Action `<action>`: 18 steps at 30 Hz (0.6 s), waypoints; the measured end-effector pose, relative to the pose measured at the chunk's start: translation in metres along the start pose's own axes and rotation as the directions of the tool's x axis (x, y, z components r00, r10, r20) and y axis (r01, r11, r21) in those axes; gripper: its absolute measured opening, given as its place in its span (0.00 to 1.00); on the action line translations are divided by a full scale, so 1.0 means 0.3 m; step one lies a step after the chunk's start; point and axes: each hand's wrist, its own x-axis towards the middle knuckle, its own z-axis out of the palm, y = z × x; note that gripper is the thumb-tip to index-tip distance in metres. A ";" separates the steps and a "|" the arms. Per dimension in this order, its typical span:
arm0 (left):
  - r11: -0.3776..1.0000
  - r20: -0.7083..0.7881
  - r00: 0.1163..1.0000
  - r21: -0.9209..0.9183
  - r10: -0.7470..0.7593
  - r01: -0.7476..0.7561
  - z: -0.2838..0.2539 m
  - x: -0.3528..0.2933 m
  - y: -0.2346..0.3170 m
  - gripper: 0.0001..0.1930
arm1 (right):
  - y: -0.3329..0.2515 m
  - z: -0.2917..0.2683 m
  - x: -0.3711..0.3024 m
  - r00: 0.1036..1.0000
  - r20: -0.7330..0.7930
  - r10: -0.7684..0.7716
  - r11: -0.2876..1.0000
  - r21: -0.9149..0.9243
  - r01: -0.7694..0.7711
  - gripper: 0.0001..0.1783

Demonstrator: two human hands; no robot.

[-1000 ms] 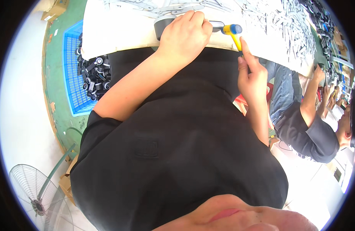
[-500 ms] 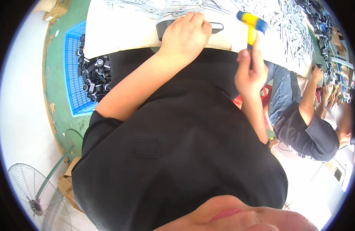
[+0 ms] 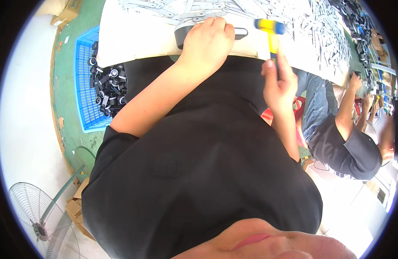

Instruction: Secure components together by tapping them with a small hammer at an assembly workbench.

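Note:
Near the front edge of the table, my left hand is closed over a black part with a round, pale-topped end. A narrow slotted end of the part sticks out to the right of my fingers. What lies under the palm is hidden. To the right, my right hand grips the dark handle of a mallet with a yellow and blue head. The mallet is raised, its head up and slightly beyond the hand, apart from the black part.
Flat grey metal strips lie heaped along the far side of the table, with more at right. A blue crate of black parts stands at left. A fan is at lower left. A co-worker sits to the right.
The mallet's head has swung a little to the left and is more level now. My left hand stays on the black part, nearly unmoved.

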 end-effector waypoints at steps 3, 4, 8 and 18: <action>0.999 0.074 0.997 0.008 0.039 -0.039 -0.050 0.013 0.018 0.10 | 0.018 -0.030 -0.001 0.994 -0.063 0.091 0.955 0.289 -0.069 0.29; 0.983 0.095 0.986 -0.133 0.139 -0.126 -0.065 0.013 0.022 0.11 | 0.023 -0.034 -0.006 0.994 -0.064 0.089 0.955 0.289 -0.067 0.29; 0.895 0.141 0.920 -0.323 0.366 -0.306 -0.095 0.009 0.025 0.11 | 0.028 -0.037 -0.016 0.974 0.010 0.228 0.875 0.437 -0.209 0.34; 0.918 -0.020 1.000 -0.396 0.012 -0.019 -0.064 -0.020 -0.072 0.09 | 0.068 -0.031 -0.028 0.967 0.123 0.223 0.870 0.421 -0.254 0.34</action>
